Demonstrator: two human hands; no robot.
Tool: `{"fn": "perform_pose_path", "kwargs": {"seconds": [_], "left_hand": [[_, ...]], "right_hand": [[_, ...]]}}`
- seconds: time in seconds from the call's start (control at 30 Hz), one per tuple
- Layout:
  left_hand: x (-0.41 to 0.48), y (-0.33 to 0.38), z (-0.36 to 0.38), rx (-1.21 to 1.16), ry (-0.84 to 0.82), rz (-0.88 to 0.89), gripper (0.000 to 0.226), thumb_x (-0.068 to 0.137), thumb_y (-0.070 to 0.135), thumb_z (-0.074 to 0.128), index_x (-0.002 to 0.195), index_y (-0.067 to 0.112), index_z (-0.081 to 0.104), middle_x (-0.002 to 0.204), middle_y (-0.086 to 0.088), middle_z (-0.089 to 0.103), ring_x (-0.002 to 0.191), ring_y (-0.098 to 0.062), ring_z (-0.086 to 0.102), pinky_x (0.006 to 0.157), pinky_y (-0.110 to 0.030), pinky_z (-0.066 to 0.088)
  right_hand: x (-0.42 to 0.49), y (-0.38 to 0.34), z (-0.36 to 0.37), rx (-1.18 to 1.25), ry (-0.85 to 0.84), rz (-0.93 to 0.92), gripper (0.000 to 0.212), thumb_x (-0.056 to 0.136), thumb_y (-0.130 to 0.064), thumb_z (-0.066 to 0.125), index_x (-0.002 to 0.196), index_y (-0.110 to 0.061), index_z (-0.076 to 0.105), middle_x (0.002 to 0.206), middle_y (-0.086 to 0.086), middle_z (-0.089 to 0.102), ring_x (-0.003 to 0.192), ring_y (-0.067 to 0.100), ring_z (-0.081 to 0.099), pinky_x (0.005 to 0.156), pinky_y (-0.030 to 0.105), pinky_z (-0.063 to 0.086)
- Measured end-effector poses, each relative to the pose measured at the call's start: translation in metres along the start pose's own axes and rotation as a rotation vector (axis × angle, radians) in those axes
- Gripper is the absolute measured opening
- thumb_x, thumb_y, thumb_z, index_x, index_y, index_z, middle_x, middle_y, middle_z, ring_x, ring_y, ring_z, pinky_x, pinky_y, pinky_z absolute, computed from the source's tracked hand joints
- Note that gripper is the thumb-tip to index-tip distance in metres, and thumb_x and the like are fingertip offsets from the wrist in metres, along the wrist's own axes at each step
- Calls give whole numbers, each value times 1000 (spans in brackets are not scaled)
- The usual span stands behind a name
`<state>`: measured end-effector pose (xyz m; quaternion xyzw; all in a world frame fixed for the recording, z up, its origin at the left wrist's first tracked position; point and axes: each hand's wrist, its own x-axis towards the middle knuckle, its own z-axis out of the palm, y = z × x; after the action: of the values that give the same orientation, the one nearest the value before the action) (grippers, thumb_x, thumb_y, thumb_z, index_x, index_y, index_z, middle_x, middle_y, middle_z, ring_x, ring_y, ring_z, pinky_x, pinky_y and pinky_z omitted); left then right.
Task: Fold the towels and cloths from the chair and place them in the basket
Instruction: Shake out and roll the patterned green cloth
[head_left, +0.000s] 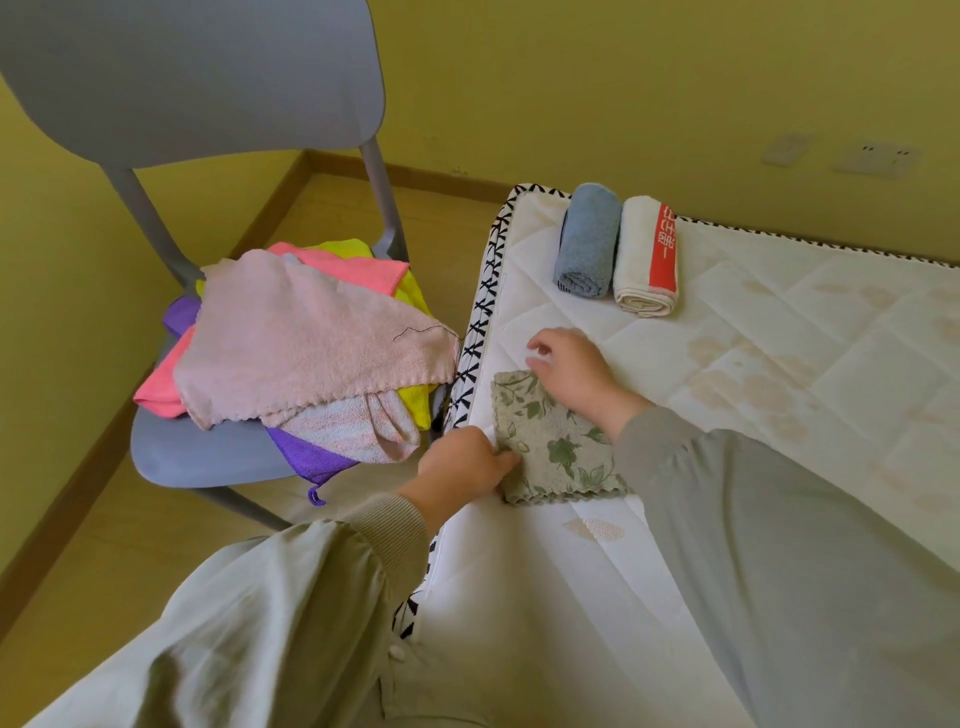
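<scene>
A green floral cloth (558, 449), folded small, lies on the white mattress (779, 338) near its left edge. My left hand (462, 467) pinches the cloth's left edge. My right hand (574, 371) rests on the cloth's far corner with fingers loosely spread. A grey chair (197, 457) to the left holds a heap of cloths: a pale pink towel (306, 338) on top, with bright pink, yellow, purple and a striped one beneath. No basket is in view.
A rolled blue towel (589, 241) and a rolled white towel with a red band (647, 257) lie side by side at the mattress's far left corner. Yellow walls with sockets (878, 156) stand behind. Wooden floor runs left of the bed.
</scene>
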<state>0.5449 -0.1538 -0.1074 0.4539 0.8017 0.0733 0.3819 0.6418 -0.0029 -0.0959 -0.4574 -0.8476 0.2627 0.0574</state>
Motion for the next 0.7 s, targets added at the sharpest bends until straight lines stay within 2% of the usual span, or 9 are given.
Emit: {"fn": "perform_pose_path", "kwargs": {"seconds": [0.1,0.17,0.23,0.27,0.33,0.43,0.53,0.63,0.7], "left_hand": [[0,-1,1,199,452,233,29,96,30,44,78,11,56,81,-3,53,75,-23,53,57,-29,41],[6,-1,5,281,573,426,26,95,25,45,109,9,59,116,-10,54,106,-31,52,78,-37,45],[12,0,11,385,398,408,53,99,34,35,146,10,29,154,-9,22,141,-33,22,111,-45,27],[13,-1,15,444,291,358,60,101,40,26,152,13,10,160,-5,3,146,-29,5,117,-46,13],[14,-6,22,546,178,305,64,101,48,14,151,17,-10,159,0,-15,146,-25,-12,119,-45,2],[14,-13,25,596,147,293,65,100,51,11,150,19,-15,158,2,-20,146,-23,-16,119,-45,-1],[14,-14,23,597,165,286,66,99,52,11,150,19,-15,158,1,-19,146,-22,-15,119,-46,-2],[12,-14,26,588,191,283,66,99,51,11,150,19,-15,158,0,-19,146,-23,-15,119,-46,-2],[10,-14,28,582,199,278,66,99,51,11,150,18,-15,158,-1,-19,146,-23,-15,119,-46,-1]], "right_hand": [[-16,10,-13,26,345,-3,26,94,-11,48,116,-7,60,116,9,59,112,25,47,97,35,39],[-32,16,-13,5,440,-58,27,92,-4,46,116,-5,60,117,11,59,113,28,48,98,36,39],[-49,23,0,-134,324,-191,33,94,-8,42,124,-5,57,131,12,54,123,30,45,107,42,34],[-59,30,9,-239,200,-248,39,96,-16,36,132,-8,51,141,11,47,132,29,38,113,43,26],[-76,50,20,-411,-35,-256,56,97,-37,14,148,-17,27,157,3,21,146,22,12,118,43,4],[-88,89,17,-417,-126,-25,60,97,-49,4,152,-25,-1,159,-6,-7,145,14,-13,116,45,-7],[-90,95,2,-393,-111,147,61,98,-49,5,152,-21,-2,159,-1,-9,146,16,-13,118,46,-3],[-92,70,-3,-315,17,75,58,101,-41,17,152,-21,0,159,2,-11,145,17,-14,119,43,-5],[-96,53,3,-368,-27,-154,58,100,-42,18,152,-25,0,158,0,-14,144,18,-18,119,44,-7]]}}
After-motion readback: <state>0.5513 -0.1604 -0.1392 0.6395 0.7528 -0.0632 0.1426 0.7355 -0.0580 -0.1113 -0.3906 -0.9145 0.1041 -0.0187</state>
